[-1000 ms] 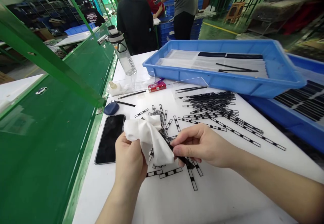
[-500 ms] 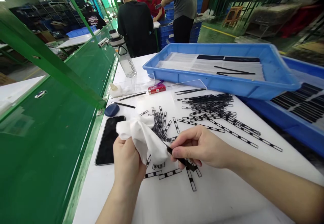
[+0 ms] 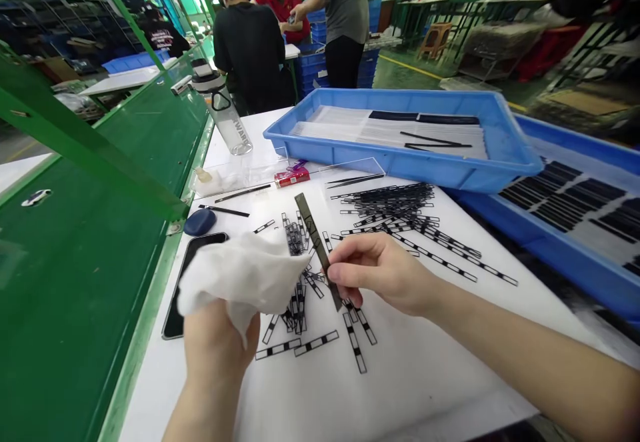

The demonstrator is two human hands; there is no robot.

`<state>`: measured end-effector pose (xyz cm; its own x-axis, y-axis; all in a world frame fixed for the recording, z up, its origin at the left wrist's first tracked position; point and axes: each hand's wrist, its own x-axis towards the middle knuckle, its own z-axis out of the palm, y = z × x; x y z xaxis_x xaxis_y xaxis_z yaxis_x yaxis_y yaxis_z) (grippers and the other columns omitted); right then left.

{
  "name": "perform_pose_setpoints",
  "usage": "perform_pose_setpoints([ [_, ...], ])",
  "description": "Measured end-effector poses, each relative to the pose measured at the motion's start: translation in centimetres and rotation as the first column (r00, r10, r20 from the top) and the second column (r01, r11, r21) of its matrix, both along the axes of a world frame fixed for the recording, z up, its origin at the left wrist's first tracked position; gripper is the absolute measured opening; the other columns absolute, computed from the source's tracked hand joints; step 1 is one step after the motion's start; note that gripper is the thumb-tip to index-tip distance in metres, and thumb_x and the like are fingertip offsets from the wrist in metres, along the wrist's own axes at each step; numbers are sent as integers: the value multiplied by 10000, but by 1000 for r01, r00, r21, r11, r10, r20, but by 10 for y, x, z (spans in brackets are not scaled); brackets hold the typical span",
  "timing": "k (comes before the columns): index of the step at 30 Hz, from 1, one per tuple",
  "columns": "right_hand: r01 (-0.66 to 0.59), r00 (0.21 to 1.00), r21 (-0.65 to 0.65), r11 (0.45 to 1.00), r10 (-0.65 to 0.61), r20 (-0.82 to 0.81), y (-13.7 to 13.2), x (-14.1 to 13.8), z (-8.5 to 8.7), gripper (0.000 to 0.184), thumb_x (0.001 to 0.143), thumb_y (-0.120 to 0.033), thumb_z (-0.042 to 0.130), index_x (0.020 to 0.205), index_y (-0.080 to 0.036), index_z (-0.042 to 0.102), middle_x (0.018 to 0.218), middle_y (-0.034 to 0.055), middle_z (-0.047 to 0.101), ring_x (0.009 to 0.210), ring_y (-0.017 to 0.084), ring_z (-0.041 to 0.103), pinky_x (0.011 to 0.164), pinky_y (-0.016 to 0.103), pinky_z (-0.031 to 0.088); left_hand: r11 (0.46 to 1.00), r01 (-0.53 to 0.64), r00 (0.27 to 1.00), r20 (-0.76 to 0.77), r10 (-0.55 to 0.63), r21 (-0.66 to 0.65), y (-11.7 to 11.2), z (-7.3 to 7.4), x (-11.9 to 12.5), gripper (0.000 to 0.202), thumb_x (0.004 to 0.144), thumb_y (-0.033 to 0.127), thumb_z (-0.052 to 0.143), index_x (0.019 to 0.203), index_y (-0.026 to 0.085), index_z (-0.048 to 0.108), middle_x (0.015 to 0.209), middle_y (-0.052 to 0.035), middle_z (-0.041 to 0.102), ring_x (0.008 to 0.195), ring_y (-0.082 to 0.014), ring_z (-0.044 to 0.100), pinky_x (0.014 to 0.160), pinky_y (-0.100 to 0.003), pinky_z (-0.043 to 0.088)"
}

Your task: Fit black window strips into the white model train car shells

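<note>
Since a moment ago, the white cloth [image 3: 240, 275] has come away from the long dark strip [image 3: 314, 232], and the strip now stands up at a slant. The right hand [image 3: 380, 275] is nearly closed and pinches the low end of the strip between thumb and fingers. The left hand [image 3: 215, 342] is curled and holds the bunched cloth just left of the strip. Under both hands, small black and white strips [image 3: 295, 302] lie in a messy heap on the white table [image 3: 425, 375]. More strips [image 3: 395, 202] lie farther off. A black phone [image 3: 173, 322] sits under the cloth at left, and a blue tray [image 3: 400, 163] sits far off.
</note>
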<state>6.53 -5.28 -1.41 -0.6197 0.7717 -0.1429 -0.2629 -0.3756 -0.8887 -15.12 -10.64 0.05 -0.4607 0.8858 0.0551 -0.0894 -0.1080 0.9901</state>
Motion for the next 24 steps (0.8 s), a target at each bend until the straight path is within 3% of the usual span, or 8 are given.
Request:
perform_pose_setpoints([
  [2, -22, 1000, -15, 1000, 23, 19, -4, -2, 0, 201, 719, -212, 964, 822, -168, 798, 621, 4, 745, 531, 116, 683, 514, 203, 571, 998, 58, 998, -8, -58, 5, -3, -2, 14, 273, 586, 402, 922, 640, 236, 712, 707, -21, 666, 697, -226, 634, 580, -295, 541],
  [4, -56, 997, -29, 998, 57, 43, -8, -4, 0, 223, 696, -215, 976, 802, -163, 787, 650, 16, 761, 585, 134, 719, 574, 222, 600, 993, 119, 992, -47, -119, -6, -6, -1, 29, 245, 559, 268, 937, 569, 217, 697, 713, -35, 664, 742, -244, 650, 621, -301, 544],
  [7, -84, 992, 2, 997, 83, 92, -13, -6, 0, 243, 681, -256, 987, 779, -167, 783, 692, 15, 764, 650, 154, 740, 645, 252, 624, 984, 170, 982, -69, -174, -54, -10, 3, 43, 218, 658, 177, 876, 551, 212, 689, 725, -41, 661, 766, -246, 653, 626, -297, 529],
  [10, -86, 988, 103, 991, 71, 140, -13, -3, 0, 239, 774, -370, 933, 790, -174, 798, 701, 26, 761, 634, 162, 724, 611, 267, 609, 975, 206, 977, -31, -209, -86, -10, 3, 42, 251, 693, 190, 855, 538, 217, 659, 618, -3, 585, 648, -201, 594, 597, -294, 514],
  [13, 55, 988, 295, 954, -96, 123, -8, 4, 2, 283, 879, -442, 847, 795, -176, 795, 623, 8, 691, 540, 138, 645, 507, 254, 527, 966, 240, 970, -3, -241, -94, -9, 1, 36, 219, 660, 185, 885, 576, 217, 685, 589, 9, 577, 643, -190, 577, 597, -274, 497],
  [16, 202, 974, 403, 893, -225, 11, 0, 9, 3, 286, 954, -473, 773, 1062, -213, 821, 664, -15, 632, 585, 127, 604, 529, 249, 504, 945, 308, 951, 19, -308, -113, -11, 2, 39, 149, 726, 199, 851, 645, 205, 726, 643, -9, 648, 618, -172, 562, 557, -253, 457],
  [19, 187, 982, 416, 890, -172, -74, 5, 11, 2, 344, 967, -459, 771, 1244, -258, 796, 749, -9, 631, 651, 115, 571, 601, 247, 506, 913, 389, 921, 23, -389, -120, -16, 6, 49, 138, 778, 225, 826, 683, 199, 729, 636, -3, 639, 590, -157, 541, 551, -244, 441],
  [24, 106, 994, 364, 925, -88, -65, 8, 10, -3, 223, 947, -433, 800, 1047, -245, 867, 785, 32, 698, 670, 116, 577, 608, 248, 486, 849, 512, 857, 16, -515, -132, -21, 7, 55, 193, 833, 337, 838, 745, 198, 738, 687, -6, 621, 617, -150, 505, 586, -249, 454],
])
